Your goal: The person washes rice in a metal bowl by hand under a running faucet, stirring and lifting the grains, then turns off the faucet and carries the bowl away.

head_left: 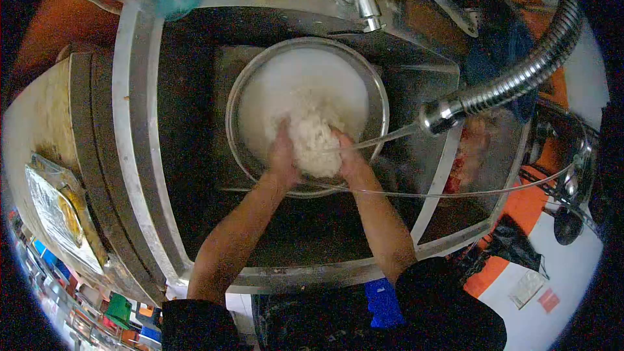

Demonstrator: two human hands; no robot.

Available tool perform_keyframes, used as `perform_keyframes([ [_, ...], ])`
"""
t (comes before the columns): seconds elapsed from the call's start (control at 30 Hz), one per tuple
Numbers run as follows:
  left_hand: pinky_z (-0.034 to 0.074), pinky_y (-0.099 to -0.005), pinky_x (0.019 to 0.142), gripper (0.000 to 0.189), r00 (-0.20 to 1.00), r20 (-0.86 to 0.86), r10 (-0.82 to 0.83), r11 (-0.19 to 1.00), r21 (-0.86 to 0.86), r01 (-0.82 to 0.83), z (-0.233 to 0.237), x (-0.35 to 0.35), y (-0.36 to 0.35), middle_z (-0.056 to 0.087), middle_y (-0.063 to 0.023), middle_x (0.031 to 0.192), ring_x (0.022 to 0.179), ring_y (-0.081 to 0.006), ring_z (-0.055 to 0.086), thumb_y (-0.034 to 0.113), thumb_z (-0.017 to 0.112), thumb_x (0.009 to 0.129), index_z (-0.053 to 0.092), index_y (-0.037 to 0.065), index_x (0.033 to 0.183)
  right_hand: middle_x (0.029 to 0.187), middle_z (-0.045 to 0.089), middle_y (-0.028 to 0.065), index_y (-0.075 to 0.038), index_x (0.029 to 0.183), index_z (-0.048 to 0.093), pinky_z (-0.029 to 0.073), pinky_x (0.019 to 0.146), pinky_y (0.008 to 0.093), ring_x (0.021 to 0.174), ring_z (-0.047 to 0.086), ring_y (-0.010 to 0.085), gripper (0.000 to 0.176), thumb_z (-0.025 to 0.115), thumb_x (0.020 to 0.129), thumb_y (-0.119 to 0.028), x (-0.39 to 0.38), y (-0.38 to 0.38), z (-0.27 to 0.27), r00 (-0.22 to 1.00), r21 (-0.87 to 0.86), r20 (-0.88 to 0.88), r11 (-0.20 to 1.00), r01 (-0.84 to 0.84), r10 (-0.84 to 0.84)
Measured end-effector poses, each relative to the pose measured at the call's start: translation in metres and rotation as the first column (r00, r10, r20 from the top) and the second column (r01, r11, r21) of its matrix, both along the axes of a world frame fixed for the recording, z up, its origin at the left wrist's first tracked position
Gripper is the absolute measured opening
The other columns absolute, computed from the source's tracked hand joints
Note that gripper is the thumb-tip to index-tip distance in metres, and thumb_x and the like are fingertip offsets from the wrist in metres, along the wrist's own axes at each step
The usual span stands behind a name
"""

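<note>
Nearest you, your forearms reach forward from dark sleeves (201,325) over the near edge of the sink (286,279), converging toward the round metal bowl (231,117). Your left hand (283,159) and right hand (351,159) are inside its near half, wrists close to the near rim, palms turned inward. The wet, pale clump (317,136) lies directly between them, touching both, so neither hand is clearly nearer; its long axis runs roughly away from you. Your fingers curve against its two sides, cupping it, though blur and cloudy water hide how tightly they press or how far they spread. Beyond the clump, milky water (318,68) fills the far part of the bowl. From the right, the hose nozzle (442,116) sends a thin stream toward your right hand. Farthest off stands a metal tap (369,13).
</note>
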State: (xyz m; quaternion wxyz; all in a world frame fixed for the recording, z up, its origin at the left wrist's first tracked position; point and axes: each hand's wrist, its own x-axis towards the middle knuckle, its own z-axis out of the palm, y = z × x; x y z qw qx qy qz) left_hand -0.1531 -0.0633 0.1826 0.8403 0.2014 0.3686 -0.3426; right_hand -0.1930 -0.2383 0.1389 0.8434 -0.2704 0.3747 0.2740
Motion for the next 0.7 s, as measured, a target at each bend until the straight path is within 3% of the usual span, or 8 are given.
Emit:
perform_keyframes([
  [0.17, 0.051, -0.0471, 0.105, 0.053, 0.998, -0.056, 0.005, 0.976, 0.216, 0.007, -0.012, -0.009, 0.020, 0.061, -0.0136, 0.137, 0.123, -0.0277, 0.062, 0.036, 0.055, 0.107, 0.043, 0.008, 0.151, 0.140, 0.061, 0.0090, -0.009, 0.140, 0.056, 0.051, 0.106, 0.0459, 0.123, 0.062, 0.0281, 0.058, 0.043, 0.105, -0.054, 0.034, 0.030, 0.069, 0.991, -0.175, -0.088, 0.981, 0.083, -0.100],
  [0.23, 0.047, -0.0496, 0.110, 0.055, 0.980, 0.061, -0.190, 0.949, 0.268, 0.167, 0.035, 0.007, 0.028, 0.056, -0.0144, 0.145, 0.133, -0.0299, 0.054, 0.038, 0.052, 0.107, 0.042, 0.009, 0.153, 0.127, 0.068, 0.0112, -0.004, 0.133, 0.061, 0.055, 0.097, 0.0421, 0.111, 0.067, 0.0254, 0.051, 0.053, 0.103, -0.044, 0.053, 0.040, 0.096, 0.988, -0.307, -0.044, 0.943, 0.129, -0.149],
  [0.33, 0.044, -0.0512, 0.112, 0.062, 0.963, 0.012, -0.271, 0.881, 0.407, 0.243, 0.080, 0.029, 0.024, 0.051, -0.0152, 0.151, 0.138, -0.0317, 0.050, 0.042, 0.056, 0.104, 0.040, 0.009, 0.155, 0.133, 0.064, 0.0117, -0.002, 0.137, 0.056, 0.050, 0.104, 0.0412, 0.119, 0.063, 0.0270, 0.053, 0.056, 0.103, -0.043, 0.065, 0.023, 0.068, 0.903, -0.822, 0.066, 0.537, -0.192, 0.424],
  [0.43, 0.031, -0.0508, 0.120, 0.084, 0.916, -0.187, -0.356, 0.550, 0.751, 0.367, 0.038, 0.041, 0.027, 0.032, -0.0219, 0.162, 0.150, -0.0348, 0.031, 0.052, 0.060, 0.098, 0.027, 0.007, 0.161, 0.141, 0.059, 0.0121, -0.001, 0.146, 0.049, 0.046, 0.109, 0.0396, 0.127, 0.058, 0.0272, 0.063, 0.061, 0.101, -0.044, 0.085, -0.021, 0.006, 0.572, -0.993, 0.107, 0.062, 0.099, 0.813],
  [0.5, 0.024, -0.0502, 0.124, 0.097, 0.903, -0.198, -0.382, 0.311, 0.892, 0.328, -0.009, 0.047, 0.029, 0.020, -0.0254, 0.168, 0.156, -0.0375, 0.020, 0.060, 0.059, 0.095, 0.019, 0.005, 0.164, 0.151, 0.051, 0.0122, -0.003, 0.151, 0.047, 0.044, 0.110, 0.0398, 0.133, 0.053, 0.0276, 0.069, 0.061, 0.100, -0.048, 0.123, -0.029, -0.006, 0.503, -0.898, -0.249, -0.392, 0.201, 0.828],
  [0.57, 0.022, -0.0494, 0.125, 0.100, 0.922, -0.086, -0.378, 0.271, 0.942, 0.199, -0.037, 0.051, 0.027, 0.017, -0.0253, 0.169, 0.156, -0.0392, 0.020, 0.066, 0.055, 0.094, 0.017, 0.004, 0.164, 0.156, 0.046, 0.0118, -0.005, 0.151, 0.049, 0.043, 0.110, 0.0413, 0.136, 0.050, 0.0287, 0.070, 0.060, 0.099, -0.051, 0.152, -0.029, -0.030, 0.572, -0.960, -0.270, -0.262, -0.099, 0.774],
  [0.63, 0.022, -0.0483, 0.125, 0.100, 0.940, -0.059, -0.337, 0.325, 0.929, 0.175, -0.045, 0.057, 0.020, 0.019, -0.0240, 0.169, 0.155, -0.0390, 0.021, 0.068, 0.052, 0.095, 0.018, 0.004, 0.164, 0.155, 0.048, 0.0115, -0.007, 0.150, 0.052, 0.043, 0.111, 0.0431, 0.137, 0.051, 0.0297, 0.070, 0.061, 0.098, -0.052, 0.180, -0.021, -0.001, 0.638, -0.883, -0.151, 0.187, -0.430, 0.755],
  [0.7, 0.022, -0.0470, 0.125, 0.097, 0.963, -0.075, -0.260, 0.416, 0.891, 0.181, -0.038, 0.071, 0.013, 0.023, -0.0221, 0.168, 0.154, -0.0380, 0.025, 0.068, 0.049, 0.096, 0.021, 0.004, 0.163, 0.150, 0.053, 0.0112, -0.008, 0.149, 0.053, 0.045, 0.108, 0.0431, 0.132, 0.054, 0.0291, 0.069, 0.062, 0.097, -0.052, 0.190, -0.006, 0.023, 0.718, -0.712, -0.168, 0.421, -0.562, 0.675],
])
